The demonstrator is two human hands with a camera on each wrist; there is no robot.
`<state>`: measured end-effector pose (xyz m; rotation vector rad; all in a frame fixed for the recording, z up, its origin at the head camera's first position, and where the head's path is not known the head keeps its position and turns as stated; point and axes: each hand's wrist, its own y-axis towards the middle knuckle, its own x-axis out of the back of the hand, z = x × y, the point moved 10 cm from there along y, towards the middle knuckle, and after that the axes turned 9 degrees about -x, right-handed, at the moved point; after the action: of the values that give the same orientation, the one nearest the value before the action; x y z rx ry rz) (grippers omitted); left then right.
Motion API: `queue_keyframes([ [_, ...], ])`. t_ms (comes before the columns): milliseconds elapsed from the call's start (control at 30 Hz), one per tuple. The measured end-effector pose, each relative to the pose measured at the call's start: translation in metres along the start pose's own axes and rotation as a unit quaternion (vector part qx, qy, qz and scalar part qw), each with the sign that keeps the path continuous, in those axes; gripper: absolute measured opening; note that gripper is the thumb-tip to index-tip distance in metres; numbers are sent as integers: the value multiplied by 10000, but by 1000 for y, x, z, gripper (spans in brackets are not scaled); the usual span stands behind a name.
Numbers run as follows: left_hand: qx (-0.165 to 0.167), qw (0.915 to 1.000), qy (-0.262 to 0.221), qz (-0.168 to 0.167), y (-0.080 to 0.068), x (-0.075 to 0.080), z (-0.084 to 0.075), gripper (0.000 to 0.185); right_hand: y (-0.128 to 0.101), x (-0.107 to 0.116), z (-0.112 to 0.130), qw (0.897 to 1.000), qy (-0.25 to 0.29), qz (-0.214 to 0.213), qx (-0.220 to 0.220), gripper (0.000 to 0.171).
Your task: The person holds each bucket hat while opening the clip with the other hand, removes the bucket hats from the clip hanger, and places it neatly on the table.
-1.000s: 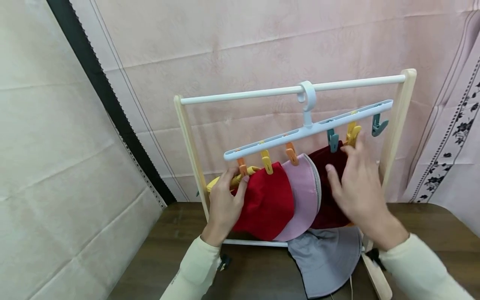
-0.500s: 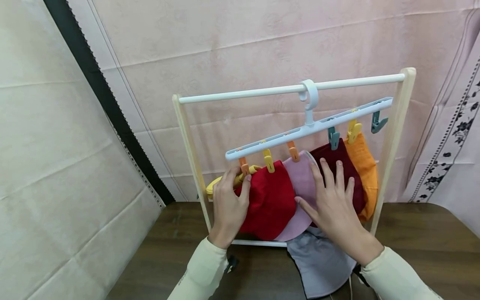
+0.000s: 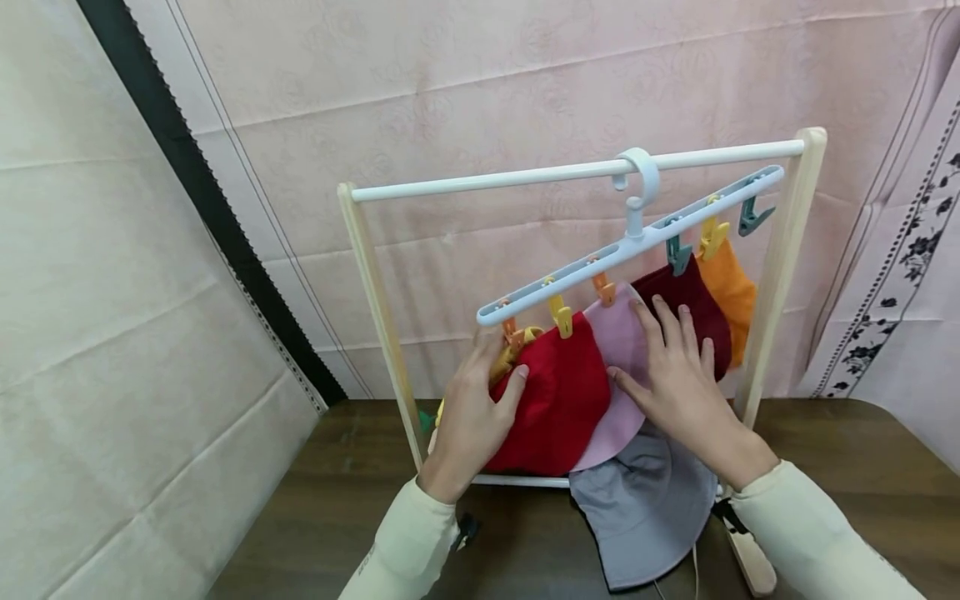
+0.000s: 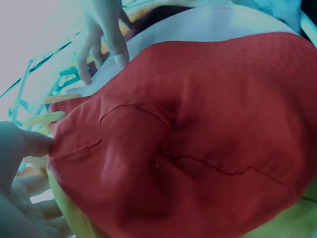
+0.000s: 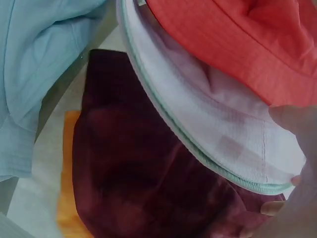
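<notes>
A light-blue clip hanger [image 3: 633, 244] hangs tilted, its left end low. Clipped along it are a yellow hat [image 3: 502, 367], a red hat [image 3: 555, 404], a pink hat [image 3: 622, 417], a maroon hat [image 3: 693, 296] and an orange hat [image 3: 729, 287]. My left hand [image 3: 474, 408] rests at the left edge of the red and yellow hats, thumb over the red cloth [image 4: 198, 129], fingers partly hidden behind. My right hand [image 3: 682, 387] lies spread over the pink and maroon hats; in the right wrist view its thumb touches near the red brim [image 5: 237, 64].
A white rail [image 3: 480, 181] on a cream wooden stand [image 3: 795, 225] bears the hanger. A grey bucket hat [image 3: 648, 508] lies low in front on the brown table [image 3: 337, 500]. An unused teal clip [image 3: 752, 217] sits at the hanger's right end. Pink cloth [image 3: 525, 92] hangs behind.
My right hand has moved left from the yellow clip onto the pink and maroon hats, uncovering the orange hat. My left hand and the hats have shifted right, and the hanger has slid right and tilted more.
</notes>
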<state>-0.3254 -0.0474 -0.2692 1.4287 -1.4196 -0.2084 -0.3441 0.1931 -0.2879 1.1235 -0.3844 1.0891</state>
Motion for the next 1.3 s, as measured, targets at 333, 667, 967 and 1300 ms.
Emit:
queue_keyframes([
  [333, 201, 9992, -331, 105, -11, -6, -6, 55, -14, 12, 2, 9995, -111, -246, 152, 100],
  [667, 143, 9976, -633, 261, -16, -11, -12, 52, -51, 47, 49, 9737, 563, -1801, 1279, 67],
  [967, 48, 9981, -612, 8, -18, -2, -17, 38, -71, 30, 103, 9527, 918, -1468, 2499, 41],
  [1300, 8, 9984, -494, -285, -17, 13, -10, 27, -74, 13, 125, 9463, 333, -1354, 2916, 43],
])
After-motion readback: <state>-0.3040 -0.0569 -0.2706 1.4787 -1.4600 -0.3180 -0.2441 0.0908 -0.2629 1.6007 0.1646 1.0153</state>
